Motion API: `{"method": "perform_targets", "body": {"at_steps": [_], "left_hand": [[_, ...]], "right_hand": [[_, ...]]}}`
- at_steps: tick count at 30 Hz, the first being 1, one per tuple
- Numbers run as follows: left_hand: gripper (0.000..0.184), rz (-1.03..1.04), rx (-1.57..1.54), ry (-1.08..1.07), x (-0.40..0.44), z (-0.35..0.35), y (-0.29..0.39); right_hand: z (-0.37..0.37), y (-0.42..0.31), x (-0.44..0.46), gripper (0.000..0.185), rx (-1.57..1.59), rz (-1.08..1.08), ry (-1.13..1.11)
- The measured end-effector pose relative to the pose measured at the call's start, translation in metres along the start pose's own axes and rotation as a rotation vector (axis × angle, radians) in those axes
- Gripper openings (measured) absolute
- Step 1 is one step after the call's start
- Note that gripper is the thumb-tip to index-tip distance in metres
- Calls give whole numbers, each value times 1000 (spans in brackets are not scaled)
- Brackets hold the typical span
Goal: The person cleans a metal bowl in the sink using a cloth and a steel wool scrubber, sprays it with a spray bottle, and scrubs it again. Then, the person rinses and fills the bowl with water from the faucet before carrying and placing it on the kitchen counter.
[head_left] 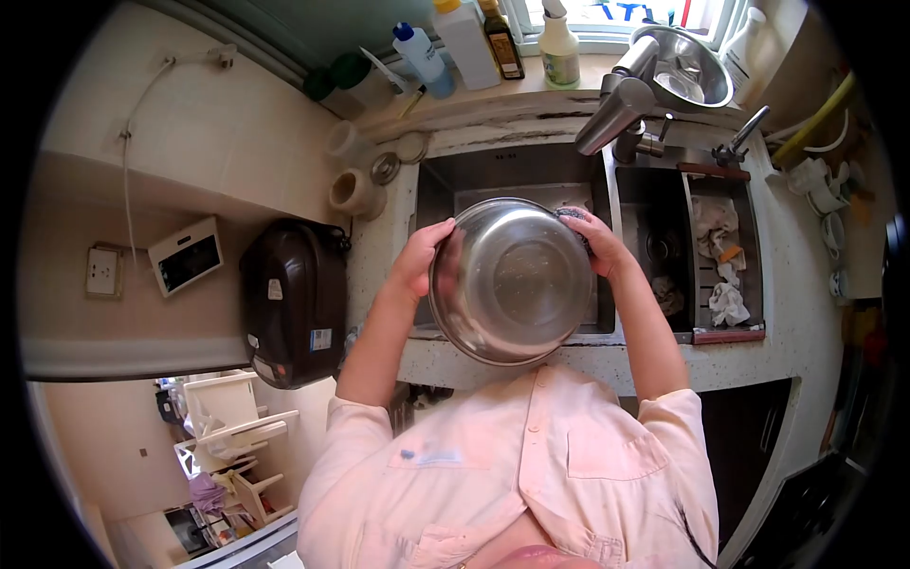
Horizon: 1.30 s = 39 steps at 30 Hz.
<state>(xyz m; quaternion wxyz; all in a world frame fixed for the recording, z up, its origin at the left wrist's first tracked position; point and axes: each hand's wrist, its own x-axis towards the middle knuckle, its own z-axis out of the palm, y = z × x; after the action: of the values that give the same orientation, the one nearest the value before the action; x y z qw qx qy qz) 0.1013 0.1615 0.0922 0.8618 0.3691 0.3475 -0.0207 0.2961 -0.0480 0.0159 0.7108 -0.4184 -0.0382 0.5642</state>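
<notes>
A large round stainless-steel basin [512, 284] is held over the left sink bowl [464, 171], covering much of it. My left hand [424, 254] grips the basin's left rim. On the opposite side, my right hand [597, 242] is closed at the basin's upper right edge. A dark, mesh-like scouring pad [571, 214] shows under the right fingers, pressed against the metal. Small specks or drops dot the basin's round base. Whether its inside or underside faces me, I cannot tell.
A faucet [616, 114] reaches over from behind. To the right, a narrow sink [654, 190] adjoins a rack [701, 318] holding crumpled scraps. Bottles [464, 43] and a metal bowl [682, 66] line the sill. A dark brown appliance [294, 303] stands left.
</notes>
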Motion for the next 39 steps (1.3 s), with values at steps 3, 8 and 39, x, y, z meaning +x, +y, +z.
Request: {"method": "perform_targets", "body": {"at_steps": [3,8,39], "left_hand": [[17,100,-124,-130,-21,20,10],[18,393,-61,150,-43,27,-27],[42,356,-175,167,5,-5,-7]], "right_hand": [[-17,19,12,26,149,-22,-1],[-5,20,0,20,403,-49,134],[40,-47,19,26,-36,-242,230]]}}
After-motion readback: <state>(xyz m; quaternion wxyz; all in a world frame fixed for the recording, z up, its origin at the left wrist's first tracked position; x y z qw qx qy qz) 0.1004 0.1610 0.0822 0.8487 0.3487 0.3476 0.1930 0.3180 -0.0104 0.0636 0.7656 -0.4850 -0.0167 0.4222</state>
